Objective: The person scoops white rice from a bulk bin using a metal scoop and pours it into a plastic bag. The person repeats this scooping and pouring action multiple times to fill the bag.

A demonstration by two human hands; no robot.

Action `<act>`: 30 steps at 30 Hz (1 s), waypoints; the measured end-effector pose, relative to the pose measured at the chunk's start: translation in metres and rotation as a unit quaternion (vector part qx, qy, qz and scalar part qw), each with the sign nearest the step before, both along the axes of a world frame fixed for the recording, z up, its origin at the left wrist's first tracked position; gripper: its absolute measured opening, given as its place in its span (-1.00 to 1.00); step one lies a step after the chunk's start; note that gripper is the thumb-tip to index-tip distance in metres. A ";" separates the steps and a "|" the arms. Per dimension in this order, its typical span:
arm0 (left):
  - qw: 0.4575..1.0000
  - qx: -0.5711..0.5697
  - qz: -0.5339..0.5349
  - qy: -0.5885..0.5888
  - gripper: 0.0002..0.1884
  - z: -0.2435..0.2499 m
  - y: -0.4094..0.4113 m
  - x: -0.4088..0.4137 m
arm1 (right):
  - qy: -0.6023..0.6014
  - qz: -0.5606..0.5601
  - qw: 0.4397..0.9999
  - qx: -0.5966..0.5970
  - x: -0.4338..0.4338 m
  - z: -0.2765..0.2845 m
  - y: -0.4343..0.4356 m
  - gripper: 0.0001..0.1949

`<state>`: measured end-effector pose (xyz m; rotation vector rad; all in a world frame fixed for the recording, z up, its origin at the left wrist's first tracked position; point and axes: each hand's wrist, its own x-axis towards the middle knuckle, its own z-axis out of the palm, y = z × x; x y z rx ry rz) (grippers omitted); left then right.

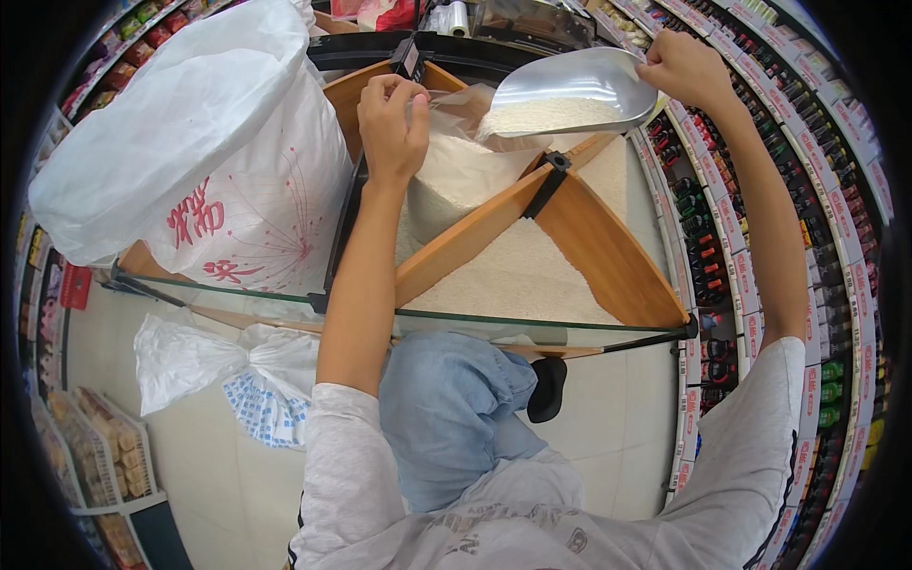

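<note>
My right hand [685,70] grips the handle of a metal scoop [570,80] at the upper right. White rice [556,115] lies in the scoop, whose tilted lip is over the mouth of a clear plastic bag [474,110]. That bag bulges with rice and stands in a bin compartment. My left hand [394,128] holds the bag's edge on its left side; the fingertips are partly hidden. Close by on the left stands a large white woven sack [285,199] with red printing, its top spread wide.
Wooden dividers [474,235] part the bin, and loose rice [520,278] fills the front compartment. A glass panel [499,320] edges its front. On the floor lies a tied white sack [249,370]. Shelves of bottles [712,271] curve along the right; a snack rack [107,442] stands lower left.
</note>
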<state>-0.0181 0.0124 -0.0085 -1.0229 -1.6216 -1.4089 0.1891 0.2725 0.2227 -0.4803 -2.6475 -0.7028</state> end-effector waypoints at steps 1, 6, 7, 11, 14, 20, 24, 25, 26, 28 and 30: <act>1.000 0.000 0.000 0.000 -0.86 0.000 0.000 -0.001 | 0.008 0.003 1.000 0.017 -0.002 0.002 -0.002 -0.68; 1.000 0.006 -0.004 0.001 -0.86 -0.001 0.000 0.000 | 0.018 0.008 0.998 0.051 0.003 0.007 0.003 -0.68; 1.000 0.004 -0.001 0.001 -0.86 -0.001 -0.001 -0.001 | 0.011 -0.010 0.999 0.041 0.006 0.008 0.005 -0.67; 1.000 -0.005 0.006 0.002 -0.84 -0.002 -0.004 -0.002 | 0.056 -0.026 0.998 0.001 0.036 0.002 0.009 -0.65; 1.000 -0.010 0.007 0.005 -0.82 -0.006 -0.001 -0.007 | 0.021 -0.034 0.995 -0.096 0.066 -0.003 0.031 -0.65; 1.000 -0.015 0.016 -0.004 -0.76 -0.017 -0.001 -0.014 | -0.087 -0.006 0.959 -0.268 0.095 -0.065 0.011 -0.67; 1.000 -0.022 0.011 -0.007 -0.76 -0.015 0.006 -0.011 | -0.154 0.023 0.962 -0.224 0.099 -0.136 0.004 -0.73; 1.000 -0.022 0.010 -0.006 -0.76 -0.015 0.006 -0.012 | -0.160 0.034 0.963 -0.214 0.096 -0.153 0.003 -0.75; 1.000 -0.026 0.011 -0.006 -0.76 -0.016 0.005 -0.012 | -0.199 0.016 0.956 -0.214 0.090 -0.167 0.000 -0.78; 0.999 -0.031 0.010 -0.006 -0.76 -0.016 0.005 -0.012 | -0.205 0.028 0.958 -0.201 0.084 -0.198 -0.001 -0.77; 0.999 -0.039 0.012 -0.003 -0.76 -0.016 0.004 -0.013 | -0.217 0.028 0.955 -0.201 0.075 -0.227 -0.006 -0.76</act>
